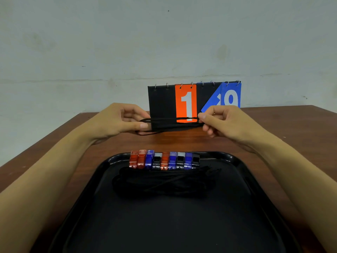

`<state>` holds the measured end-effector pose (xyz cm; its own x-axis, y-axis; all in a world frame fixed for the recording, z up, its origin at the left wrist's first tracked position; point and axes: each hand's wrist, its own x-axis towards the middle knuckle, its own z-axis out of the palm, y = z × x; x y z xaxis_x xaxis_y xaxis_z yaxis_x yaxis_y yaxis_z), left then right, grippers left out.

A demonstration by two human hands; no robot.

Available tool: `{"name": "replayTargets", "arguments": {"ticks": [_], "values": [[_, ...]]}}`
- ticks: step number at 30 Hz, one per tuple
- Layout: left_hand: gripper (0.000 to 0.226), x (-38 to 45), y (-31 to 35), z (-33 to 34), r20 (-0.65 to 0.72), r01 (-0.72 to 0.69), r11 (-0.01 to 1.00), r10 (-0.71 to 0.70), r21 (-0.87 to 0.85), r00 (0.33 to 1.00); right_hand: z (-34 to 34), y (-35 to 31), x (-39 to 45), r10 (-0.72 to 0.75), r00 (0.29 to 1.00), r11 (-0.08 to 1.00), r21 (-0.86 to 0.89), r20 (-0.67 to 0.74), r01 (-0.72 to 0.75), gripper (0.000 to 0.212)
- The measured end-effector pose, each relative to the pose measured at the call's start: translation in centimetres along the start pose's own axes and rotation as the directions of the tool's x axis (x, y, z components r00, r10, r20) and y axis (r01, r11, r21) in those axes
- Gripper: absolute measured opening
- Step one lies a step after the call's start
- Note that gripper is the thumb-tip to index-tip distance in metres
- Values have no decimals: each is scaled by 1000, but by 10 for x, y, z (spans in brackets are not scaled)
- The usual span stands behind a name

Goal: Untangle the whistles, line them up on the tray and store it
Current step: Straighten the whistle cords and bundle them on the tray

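Right now you have both hands raised beyond the far rim of the glossy black plastic tray [255, 179], which lies on a reddish-brown wooden table [300, 128]. Your left hand [116, 121] has thumb and fingers curled round one end of a bundle of black cord [173, 122], and your right hand [224, 119] pinches the other end, so the cord runs taut and level between them, with a loop sagging toward the table under your left hand. Whether a whistle hangs on that cord cannot be told.

Along the tray's far edge sit nine plastic whistles [164, 160] side by side, touching: two red, a blue, a black, a red, a blue, a black, a blue, a black. Their black lanyards [162, 183] lie heaped on the tray floor just nearer you than the row.

Beyond the tray, behind your hands, a black flip scoreboard [160, 103] stands upright with an orange "1" card and blue cards, one tilted. Behind it rises a pale, stained plaster wall [109, 42].
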<state>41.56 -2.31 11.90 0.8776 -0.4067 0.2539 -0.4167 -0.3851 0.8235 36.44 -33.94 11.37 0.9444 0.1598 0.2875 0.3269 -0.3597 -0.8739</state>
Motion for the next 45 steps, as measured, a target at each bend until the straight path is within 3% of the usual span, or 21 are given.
{"name": "replayTargets", "arguments": {"ticks": [4,8,12,18,24,28,31,34,37,40,42,45], "values": [[19,0,-4,-8,-49,65,997,-63,32,997,-4,2,0,5,1000,993,-116,28,-1,19],[17,-5,0,-15,131,141,955,-180,261,975,-1,4,-2,20,987,985,-172,159,7,11],[13,-14,9,-22,359,230,915,-348,331,866,-5,0,-4,96,921,976,-218,377,-12,6],[21,-19,17,-26,451,282,865,-465,416,762,-5,-3,-8,114,840,949,-307,530,65,7],[23,-18,25,-18,500,241,765,-590,597,634,-1,-1,-7,151,786,901,-410,599,140,10],[17,-15,26,-13,510,245,737,-631,630,584,2,2,-6,179,759,881,-445,626,159,9],[23,-15,24,-13,500,271,733,-641,624,583,1,0,-7,170,773,860,-475,612,187,14],[30,-18,24,-21,487,264,754,-608,602,627,-5,-2,-7,136,890,856,-504,436,116,35],[38,-20,19,-30,403,254,795,-520,550,753,-13,5,-2,87,970,825,-563,227,58,47],[46,-15,7,-27,203,231,818,-385,528,900,-12,17,3,68,981,736,-673,180,73,41],[53,-11,0,-19,162,237,810,-374,537,913,-6,25,6,115,972,705,-706,205,65,41],[62,-7,-4,-3,197,333,792,-486,512,852,3,32,9,179,947,685,-725,266,74,38]]}}
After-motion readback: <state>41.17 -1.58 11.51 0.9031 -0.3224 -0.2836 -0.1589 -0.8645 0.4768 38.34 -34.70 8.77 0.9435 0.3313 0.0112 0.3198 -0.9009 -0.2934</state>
